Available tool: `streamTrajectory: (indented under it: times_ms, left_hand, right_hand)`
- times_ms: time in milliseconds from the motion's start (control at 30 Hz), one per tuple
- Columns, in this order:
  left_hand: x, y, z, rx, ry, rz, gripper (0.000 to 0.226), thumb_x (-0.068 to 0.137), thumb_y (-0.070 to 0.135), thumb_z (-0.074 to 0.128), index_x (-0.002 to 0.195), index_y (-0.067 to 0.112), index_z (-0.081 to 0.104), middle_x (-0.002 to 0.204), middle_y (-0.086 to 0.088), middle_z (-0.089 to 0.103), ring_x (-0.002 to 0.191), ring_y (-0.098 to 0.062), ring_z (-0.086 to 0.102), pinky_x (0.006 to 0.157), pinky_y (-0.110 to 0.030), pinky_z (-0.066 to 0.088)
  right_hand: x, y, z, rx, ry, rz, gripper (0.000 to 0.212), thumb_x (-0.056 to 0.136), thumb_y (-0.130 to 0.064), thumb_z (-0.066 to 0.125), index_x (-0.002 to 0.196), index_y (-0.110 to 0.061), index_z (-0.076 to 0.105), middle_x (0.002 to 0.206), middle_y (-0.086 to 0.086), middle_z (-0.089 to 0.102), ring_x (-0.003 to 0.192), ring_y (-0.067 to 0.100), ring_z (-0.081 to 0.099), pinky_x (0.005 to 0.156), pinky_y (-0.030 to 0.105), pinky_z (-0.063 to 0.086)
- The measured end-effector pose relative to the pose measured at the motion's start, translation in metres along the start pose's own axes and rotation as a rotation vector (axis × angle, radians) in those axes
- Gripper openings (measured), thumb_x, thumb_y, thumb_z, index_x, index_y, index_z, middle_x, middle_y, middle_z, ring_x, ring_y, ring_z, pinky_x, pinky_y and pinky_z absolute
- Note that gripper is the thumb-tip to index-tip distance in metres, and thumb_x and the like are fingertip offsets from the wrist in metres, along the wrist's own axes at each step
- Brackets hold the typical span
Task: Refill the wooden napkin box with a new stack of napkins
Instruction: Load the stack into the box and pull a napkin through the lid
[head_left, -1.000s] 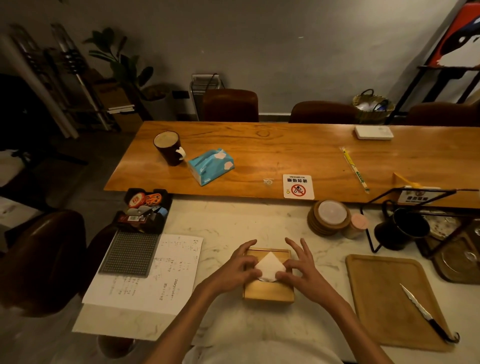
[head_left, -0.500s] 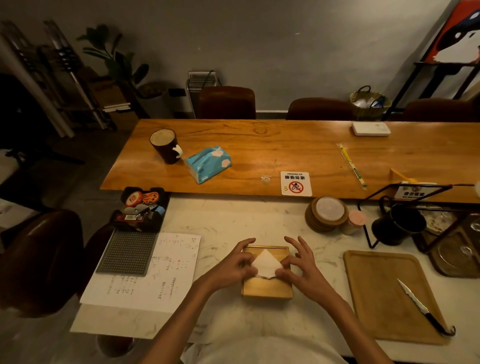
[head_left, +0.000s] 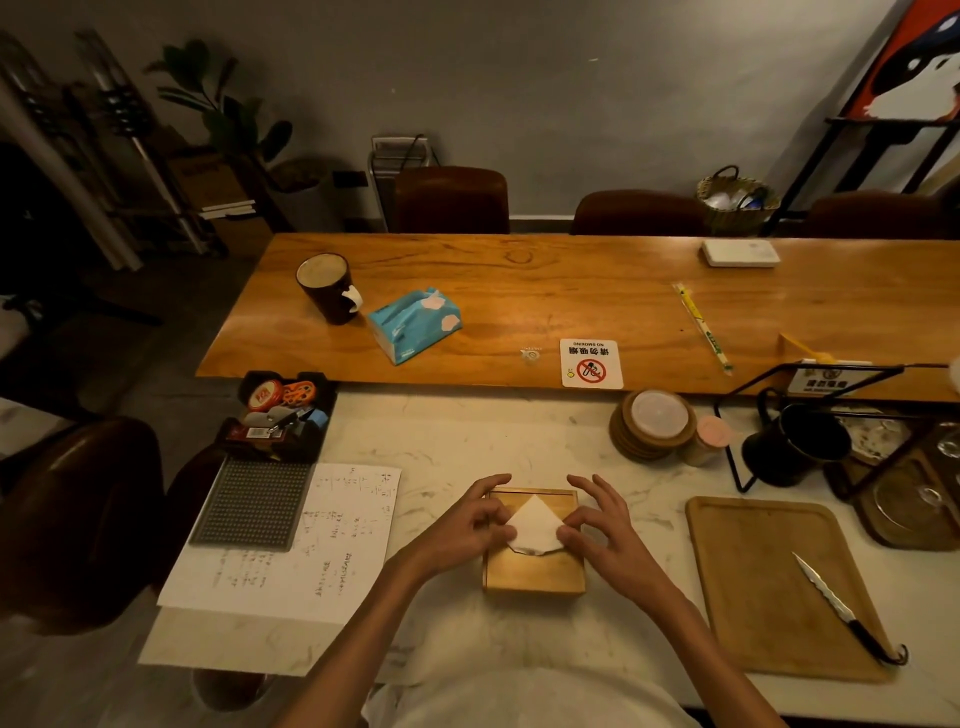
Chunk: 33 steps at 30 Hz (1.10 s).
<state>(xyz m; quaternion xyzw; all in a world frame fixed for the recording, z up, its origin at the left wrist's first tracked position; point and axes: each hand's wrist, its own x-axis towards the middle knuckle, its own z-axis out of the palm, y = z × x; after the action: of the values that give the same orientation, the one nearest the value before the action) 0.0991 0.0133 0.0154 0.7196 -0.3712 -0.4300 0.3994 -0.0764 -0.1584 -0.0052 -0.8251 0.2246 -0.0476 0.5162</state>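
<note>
Both hands work the wooden napkin box (head_left: 532, 566) on the marble surface (head_left: 519, 441): left hand (head_left: 462, 530) and right hand (head_left: 605, 530) pinch the white napkin (head_left: 535, 525) poking through its lid, other fingers spread. Refill looks nearly done; only tidying left. Beyond, coasters (head_left: 654, 423).

wooden napkin box (head_left: 532, 569): we see a square, light-brown box lying flat on the white marble counter, lid on, near the counter's front edge | napkin (head_left: 535, 526): we see a white folded corner poking up through the lid's opening, pointing away from us, its lower edge slightly ragged
</note>
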Motion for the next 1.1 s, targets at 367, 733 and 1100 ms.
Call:
streamTrajectory:
  times_ms: [367,733,1100]
  left_hand:
    - [-0.0004,-0.0019,-0.0012,-0.028,-0.007,0.017,0.009,0.088,0.025,0.066,0.080,0.030,0.064,0.151,0.014,0.031,0.133,-0.008,0.039,0.111,-0.041,0.040]
    - [0.0001,-0.0046,-0.0009,-0.071,0.011,0.032,0.002,0.089,0.021,0.065,0.088,0.021,0.065,0.150,0.013,0.034,0.135,-0.008,0.038,0.109,-0.036,0.041]
    - [0.0019,-0.0079,-0.0003,-0.062,0.032,0.041,0.003,0.090,0.018,0.064,0.087,0.016,0.063,0.149,0.012,0.036,0.128,0.007,0.039,0.106,-0.033,0.044]
  right_hand:
    - [-0.0002,0.0042,0.0001,0.011,-0.004,0.001,0.023,0.084,-0.052,0.061,0.085,-0.031,0.069,0.141,-0.031,0.034,0.143,0.005,0.013,0.111,0.035,0.016]
    - [0.0007,0.0020,0.0012,0.084,-0.017,0.040,0.010,0.091,-0.028,0.062,0.086,-0.023,0.070,0.140,-0.026,0.038,0.139,0.008,0.025,0.113,0.039,0.025]
    - [-0.0004,-0.0022,0.0011,0.151,0.009,0.035,0.005,0.089,-0.024,0.065,0.086,-0.023,0.070,0.139,-0.025,0.039,0.137,0.007,0.030,0.098,0.012,0.033]
